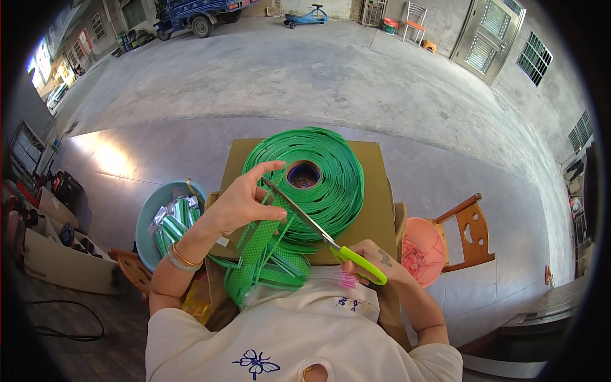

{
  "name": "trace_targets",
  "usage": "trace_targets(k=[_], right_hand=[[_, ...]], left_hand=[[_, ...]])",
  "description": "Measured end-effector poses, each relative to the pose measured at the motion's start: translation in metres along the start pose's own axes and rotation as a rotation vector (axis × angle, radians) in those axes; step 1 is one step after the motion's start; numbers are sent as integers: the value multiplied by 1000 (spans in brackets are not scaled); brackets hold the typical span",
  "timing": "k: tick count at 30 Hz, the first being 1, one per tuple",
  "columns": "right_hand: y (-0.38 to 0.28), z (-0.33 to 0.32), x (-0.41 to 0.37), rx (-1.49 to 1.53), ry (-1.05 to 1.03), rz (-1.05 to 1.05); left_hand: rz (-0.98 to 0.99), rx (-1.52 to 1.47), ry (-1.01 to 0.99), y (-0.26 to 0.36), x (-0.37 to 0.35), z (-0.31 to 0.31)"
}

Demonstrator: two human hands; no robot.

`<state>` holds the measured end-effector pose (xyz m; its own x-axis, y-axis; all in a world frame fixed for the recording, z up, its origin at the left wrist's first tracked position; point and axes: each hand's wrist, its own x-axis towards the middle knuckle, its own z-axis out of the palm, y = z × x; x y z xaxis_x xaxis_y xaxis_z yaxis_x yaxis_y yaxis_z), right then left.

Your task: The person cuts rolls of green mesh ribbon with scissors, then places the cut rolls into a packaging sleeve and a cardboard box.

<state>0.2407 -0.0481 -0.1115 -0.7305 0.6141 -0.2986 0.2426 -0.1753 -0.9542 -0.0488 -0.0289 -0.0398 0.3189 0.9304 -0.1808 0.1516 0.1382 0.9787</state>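
My right hand [372, 260] is closed around the lime-green handles of a pair of scissors [315, 224]. The blades point up and left, their tips close to my left fingers. My left hand [238, 202] holds a green ribbon with pale dots [262, 242], thumb and forefinger spread on either side of its upper end; its other fingers are partly hidden. Loose loops of the ribbon hang down to my lap. Behind the scissors, a large green roll of ribbon [340, 184] with a round core lies flat on a brown cardboard box [372, 156].
At left stands a blue tub [144, 219] holding green-and-silver pieces. A pink basin [428, 235] with pink strips sits at right by a wooden chair [474, 233]. Pink-and-white strips [331, 276] lie at my lap. A blue truck [200, 14] is parked far ahead.
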Motion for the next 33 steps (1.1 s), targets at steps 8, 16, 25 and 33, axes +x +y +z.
trace_targets(k=[8,16,25,33], right_hand=[[5,-12,-3,125,131,-82],[42,-64,12,-761,1048,-111],[85,-68,7,-990,1039,-103],[-53,-39,4,-257,636,-484]], left_hand=[[-16,-56,9,12,-5,7],[88,-4,21,18,-7,12],[367,-162,-21,69,-3,34],[547,-8,20,107,24,52]])
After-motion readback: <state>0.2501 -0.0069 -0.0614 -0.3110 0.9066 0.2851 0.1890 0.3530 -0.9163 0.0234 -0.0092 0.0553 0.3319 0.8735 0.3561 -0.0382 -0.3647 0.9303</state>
